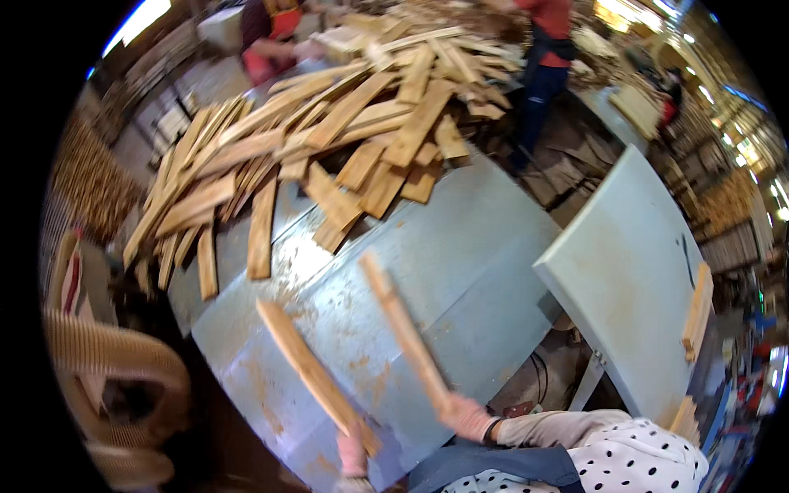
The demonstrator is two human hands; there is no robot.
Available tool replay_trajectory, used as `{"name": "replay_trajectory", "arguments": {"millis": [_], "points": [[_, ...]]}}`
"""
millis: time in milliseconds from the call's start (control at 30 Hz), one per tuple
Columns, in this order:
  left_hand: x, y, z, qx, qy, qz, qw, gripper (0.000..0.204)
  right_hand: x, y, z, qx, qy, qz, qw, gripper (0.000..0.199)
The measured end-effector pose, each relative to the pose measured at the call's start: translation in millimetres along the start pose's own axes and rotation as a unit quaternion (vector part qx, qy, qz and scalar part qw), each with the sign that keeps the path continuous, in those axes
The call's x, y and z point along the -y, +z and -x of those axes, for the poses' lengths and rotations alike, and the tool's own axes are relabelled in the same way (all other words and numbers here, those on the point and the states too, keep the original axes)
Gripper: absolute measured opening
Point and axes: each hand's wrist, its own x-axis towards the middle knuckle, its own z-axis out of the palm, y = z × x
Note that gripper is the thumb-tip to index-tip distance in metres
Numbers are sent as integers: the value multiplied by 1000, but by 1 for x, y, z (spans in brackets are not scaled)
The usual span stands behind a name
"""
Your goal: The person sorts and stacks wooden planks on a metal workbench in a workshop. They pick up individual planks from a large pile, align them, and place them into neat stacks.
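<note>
My left hand [352, 454], in a pinkish glove, is closed around the near end of a narrow wooden board [308, 370]. That board slants up and to the left above the metal table [468, 320]. In my gloved right hand [467, 417] is the near end of a second wooden board [403, 329], blurred by motion and roughly parallel to the first. A gap separates the two boards. Whether either one touches the tabletop I cannot tell. Beyond them, a large heap of wooden boards [349, 115] lies in many directions at the far end.
Sawdust patches mark the tabletop. To the right stands a tilted pale panel [629, 271] with short wood pieces [697, 312] on its edge. A ribbed hose [123, 353] curves at the left. Two people, one in a red shirt [552, 37], stand beyond the heap.
</note>
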Motion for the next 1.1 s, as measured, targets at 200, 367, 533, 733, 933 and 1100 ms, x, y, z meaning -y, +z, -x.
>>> {"name": "replay_trajectory", "arguments": {"millis": [200, 367, 533, 733, 933, 1100], "points": [[36, 40, 62, -87, -12, -109, 990, 73, 110, 19, -17, 448, -190, 243, 839, 55], [12, 79, 56, -161, -64, -114, 978, 91, 138, -72, -170, 23, -111, -147, 983, 91], [-44, 105, 7, -167, 25, -188, 968, 87, 218, -316, -370, -380, -92, -11, 920, 96], [-96, 130, -38, -177, 59, -249, 950, 82, 256, -450, -474, -300, 85, 44, 949, 102], [-107, 145, -57, -166, 83, -271, 944, 77, 215, -408, -486, -244, 22, -94, 965, 96], [-75, 113, -33, -189, 81, -278, 938, 73, 176, -279, -383, -172, -24, -246, 954, 78]]}}
